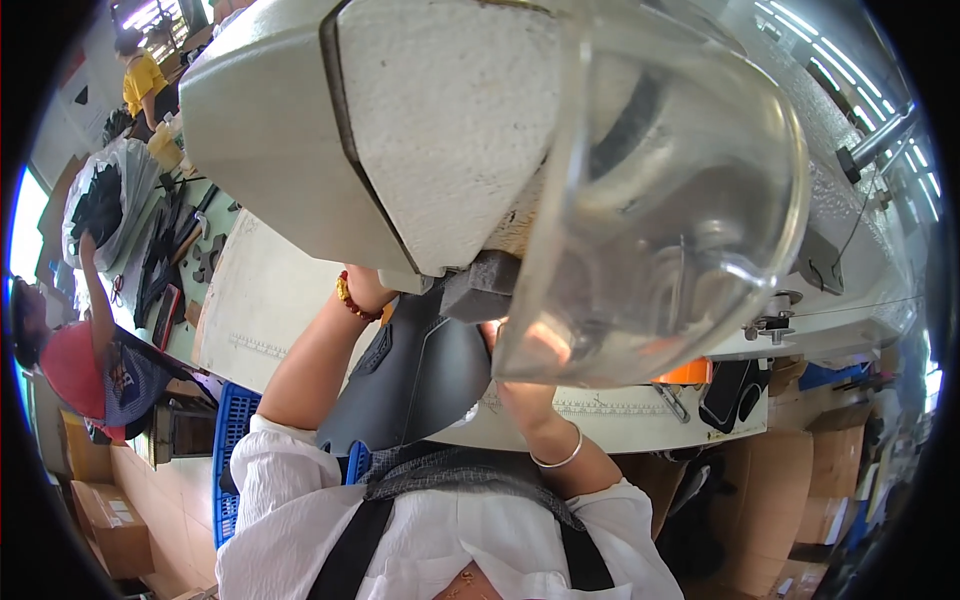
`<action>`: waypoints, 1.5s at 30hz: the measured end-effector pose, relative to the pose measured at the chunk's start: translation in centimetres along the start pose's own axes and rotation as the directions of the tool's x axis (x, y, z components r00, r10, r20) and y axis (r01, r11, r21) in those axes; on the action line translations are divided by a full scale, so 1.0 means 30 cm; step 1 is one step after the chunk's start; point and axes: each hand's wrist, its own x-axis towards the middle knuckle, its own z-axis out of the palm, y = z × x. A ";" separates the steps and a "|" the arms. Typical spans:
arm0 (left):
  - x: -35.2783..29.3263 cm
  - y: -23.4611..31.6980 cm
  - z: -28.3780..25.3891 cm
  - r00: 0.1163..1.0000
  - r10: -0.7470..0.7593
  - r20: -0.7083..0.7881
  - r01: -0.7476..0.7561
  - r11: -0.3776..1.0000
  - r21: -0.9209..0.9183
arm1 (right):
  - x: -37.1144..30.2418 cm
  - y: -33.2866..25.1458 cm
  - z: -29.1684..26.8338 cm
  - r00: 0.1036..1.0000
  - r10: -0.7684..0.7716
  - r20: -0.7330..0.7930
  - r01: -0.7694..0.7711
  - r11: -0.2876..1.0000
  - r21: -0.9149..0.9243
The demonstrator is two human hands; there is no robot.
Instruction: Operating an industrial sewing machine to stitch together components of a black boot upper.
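Observation:
A dark grey, curved panel point(405, 375) with a seam line down its middle and a small ribbed patch hangs over the front edge of the white table. Its far end runs under the head of a large off-white sewing machine point(450, 130), beside a dark foam-like block point(482, 287). My left hand point(372, 287) reaches behind the machine head at the panel's far left, its fingers hidden. Behind a hazy clear guard point(690, 200), my right hand point(530, 350) holds the panel's right edge, its fingers only partly visible. The stitching point is hidden.
A ruler strip point(620, 407) runs along the table's front edge. An orange object point(683, 372) and a black phone-like item point(728, 390) lie at right. A blue basket point(232, 440) stands at left. Another person in a red top point(75, 370) reaches over a side table with tools.

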 end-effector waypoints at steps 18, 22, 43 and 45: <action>0.095 0.011 0.040 0.997 0.058 0.051 -0.049 0.986 -0.160 | -0.019 0.050 -0.013 1.000 0.006 0.020 -0.001 0.968 -0.253; 0.097 0.009 0.020 0.995 0.080 0.060 -0.066 0.978 -0.195 | -0.008 0.043 -0.026 0.989 -0.055 0.139 0.101 0.929 -0.357; 0.186 0.014 0.039 0.985 0.169 0.024 -0.151 0.927 -0.343 | 0.014 0.052 0.010 0.903 -0.319 0.288 0.411 0.441 -0.798; 0.192 0.011 0.037 0.984 0.178 0.023 -0.159 0.922 -0.354 | 0.034 0.042 0.014 0.871 -0.363 0.332 0.471 0.421 -0.775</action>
